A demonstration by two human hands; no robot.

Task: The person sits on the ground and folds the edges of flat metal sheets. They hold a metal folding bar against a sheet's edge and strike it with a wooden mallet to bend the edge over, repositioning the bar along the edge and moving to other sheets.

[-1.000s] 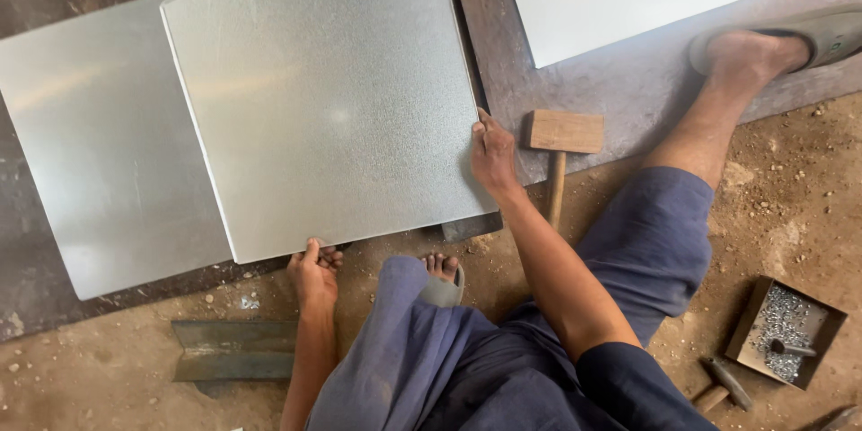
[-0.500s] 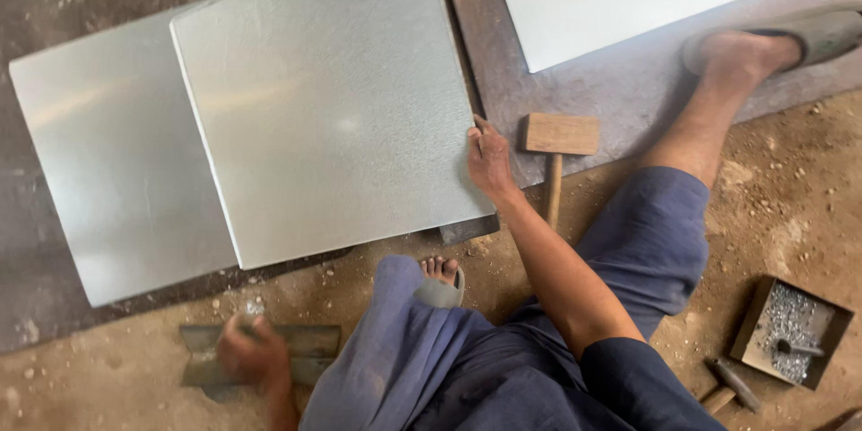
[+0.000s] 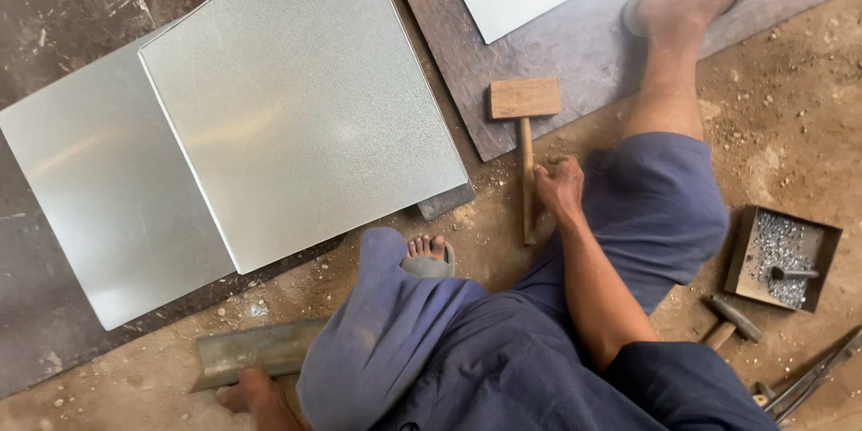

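Nearest the camera, the left hand [image 3: 244, 392] grips the near edge of a long metal bar [image 3: 260, 350] lying on the dirt floor [image 3: 790, 153] beside the knee; its fingers are mostly hidden, so how far they wrap cannot be told. A little farther, the right hand [image 3: 558, 189] curls loosely against the handle of the wooden mallet [image 3: 525, 130], touching rather than clasping it. Beyond lie two overlapping metal sheets [image 3: 305, 108]. A firm full-fist hold low on the handle would probably give better control, with the bar kept flat and steady.
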